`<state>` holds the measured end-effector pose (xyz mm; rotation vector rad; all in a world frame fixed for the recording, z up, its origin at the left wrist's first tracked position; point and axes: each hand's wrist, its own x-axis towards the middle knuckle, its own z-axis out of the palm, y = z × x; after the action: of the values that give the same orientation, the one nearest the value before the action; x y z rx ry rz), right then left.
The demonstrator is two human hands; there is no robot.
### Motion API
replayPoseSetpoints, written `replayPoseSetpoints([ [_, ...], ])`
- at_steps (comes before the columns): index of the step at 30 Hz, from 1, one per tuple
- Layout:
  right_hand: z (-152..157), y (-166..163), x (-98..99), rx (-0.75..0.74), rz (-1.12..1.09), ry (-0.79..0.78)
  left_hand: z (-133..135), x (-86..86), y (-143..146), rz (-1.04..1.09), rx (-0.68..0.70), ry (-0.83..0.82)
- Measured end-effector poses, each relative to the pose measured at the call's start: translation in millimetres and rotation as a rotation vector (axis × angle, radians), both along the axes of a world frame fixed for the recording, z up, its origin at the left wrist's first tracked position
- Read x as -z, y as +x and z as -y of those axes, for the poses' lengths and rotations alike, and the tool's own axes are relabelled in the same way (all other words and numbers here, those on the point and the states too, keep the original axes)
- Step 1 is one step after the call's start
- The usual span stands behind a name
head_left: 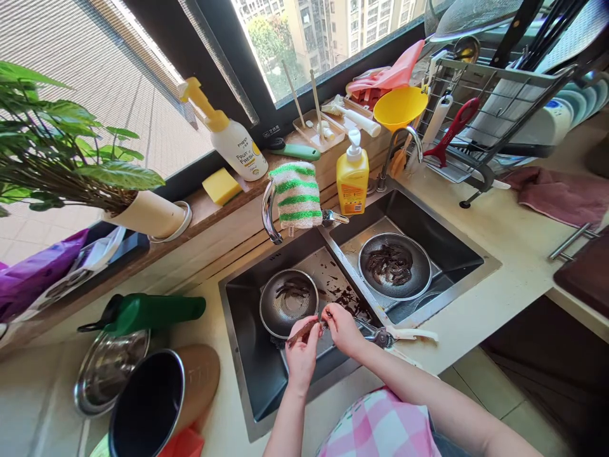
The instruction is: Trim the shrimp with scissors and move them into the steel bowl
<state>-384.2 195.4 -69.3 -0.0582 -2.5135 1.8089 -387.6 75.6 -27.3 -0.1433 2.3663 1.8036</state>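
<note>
Both my hands are over the left basin of a double sink (pixel 247 355). My left hand (pixel 302 352) is closed round a small brownish shrimp (pixel 304 330). My right hand (pixel 343 330) pinches the shrimp's other end, fingers pressed together. Just beyond them a steel bowl (pixel 288 301) holds a few dark shrimp. A second steel bowl (pixel 394 265) in the right basin holds several more. Dark scraps (pixel 345 298) lie on the sink divider. Kitchen scissors (pixel 402 334) with pale handles rest on the sink's front rim beside my right wrist.
A tap wrapped in a green-striped cloth (pixel 295 193) stands behind the sink, with a yellow soap bottle (pixel 353 178) and a second tap. A dish rack (pixel 499 114) sits at right. A dark pot (pixel 157 400), a lid and a green bottle (pixel 147 313) lie at left, near a potted plant.
</note>
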Motion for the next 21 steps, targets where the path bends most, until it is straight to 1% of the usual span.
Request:
replayPoseSetpoints([
  [3, 1, -1, 0.1, 0.042, 0.037, -0.049, 1, -0.9, 0, 0.004, -0.019, 0.020],
  [5, 2, -2, 0.2, 0.063, 0.095, -0.128, 2, -0.5, 0, 0.001, -0.030, 0.021],
  [11, 7, -5, -1.4, 0.111, 0.337, -0.525, 10, 5.8, 2, -0.034, -0.035, 0.035],
  [13, 7, -7, -0.8, 0.149, 0.375, -0.610, 14, 7.5, 2, -0.038, -0.047, 0.033],
  [17, 4, -9, 4.0, 0.188, 0.403, -0.652, 22, 9.1, 1, -0.043, -0.060, 0.035],
  [21, -3, -10, 10.5, 0.202, 0.394, -0.604, 31, 10.6, -1, -0.079, -0.070, 0.068],
])
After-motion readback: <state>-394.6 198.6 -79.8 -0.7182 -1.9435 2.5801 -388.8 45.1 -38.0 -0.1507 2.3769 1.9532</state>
